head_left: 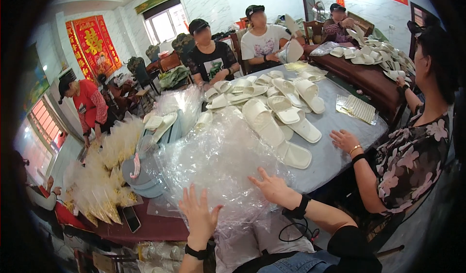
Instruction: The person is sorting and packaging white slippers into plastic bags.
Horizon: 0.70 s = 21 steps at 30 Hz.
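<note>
grey table (331,121) | piled cream slippers (262,120) | clear plastic (208,152) | dotted pale sheets (358,109)

The wearer's two hands (198,212); at least six other people (213,62); one phone (131,219); two heaps of slippers (262,120), overlapping too much to count singly; clear bags (213,149), also too overlapped to count.

Gold characters (92,42) on red wall hangings (111,50)
</note>
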### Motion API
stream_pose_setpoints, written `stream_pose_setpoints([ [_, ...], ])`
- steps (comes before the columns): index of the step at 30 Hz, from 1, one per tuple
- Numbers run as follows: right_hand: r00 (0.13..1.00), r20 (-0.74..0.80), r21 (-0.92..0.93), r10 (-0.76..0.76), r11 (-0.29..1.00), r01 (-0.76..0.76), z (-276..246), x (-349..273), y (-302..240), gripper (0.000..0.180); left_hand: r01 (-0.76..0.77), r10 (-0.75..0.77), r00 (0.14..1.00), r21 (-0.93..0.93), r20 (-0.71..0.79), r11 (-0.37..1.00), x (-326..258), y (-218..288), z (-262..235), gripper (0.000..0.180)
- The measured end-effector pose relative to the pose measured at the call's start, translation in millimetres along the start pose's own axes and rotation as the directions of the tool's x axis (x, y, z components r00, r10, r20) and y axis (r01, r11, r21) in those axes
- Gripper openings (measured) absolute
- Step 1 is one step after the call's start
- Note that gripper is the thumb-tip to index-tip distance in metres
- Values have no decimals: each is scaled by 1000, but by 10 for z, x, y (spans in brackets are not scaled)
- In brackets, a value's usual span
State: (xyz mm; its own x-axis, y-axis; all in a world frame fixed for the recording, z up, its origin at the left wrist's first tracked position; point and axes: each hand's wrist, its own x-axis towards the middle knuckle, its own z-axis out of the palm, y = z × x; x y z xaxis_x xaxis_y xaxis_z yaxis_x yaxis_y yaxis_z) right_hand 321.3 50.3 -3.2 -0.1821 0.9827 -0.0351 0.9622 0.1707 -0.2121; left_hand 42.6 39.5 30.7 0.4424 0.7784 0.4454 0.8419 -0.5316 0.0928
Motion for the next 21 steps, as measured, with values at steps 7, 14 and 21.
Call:
stream_pose_setpoints([
  [7, 990, -69, 75, -119, 989, 125, 8, -43, 107, 74, 450, -446, 862, 43, 240, 892, 126, -157, 204, 69],
  [14, 984, -88, 94, -155, 982, 163, -18, -5, 50, 70, -108, 54, 959, 182, 280, 977, 92, -311, 647, 76],
  [21, 945, -172, 202, -277, 929, 309, 29, 89, 398, 66, -8, 13, 889, -12, 459, 1000, 176, -254, 689, 92],
])
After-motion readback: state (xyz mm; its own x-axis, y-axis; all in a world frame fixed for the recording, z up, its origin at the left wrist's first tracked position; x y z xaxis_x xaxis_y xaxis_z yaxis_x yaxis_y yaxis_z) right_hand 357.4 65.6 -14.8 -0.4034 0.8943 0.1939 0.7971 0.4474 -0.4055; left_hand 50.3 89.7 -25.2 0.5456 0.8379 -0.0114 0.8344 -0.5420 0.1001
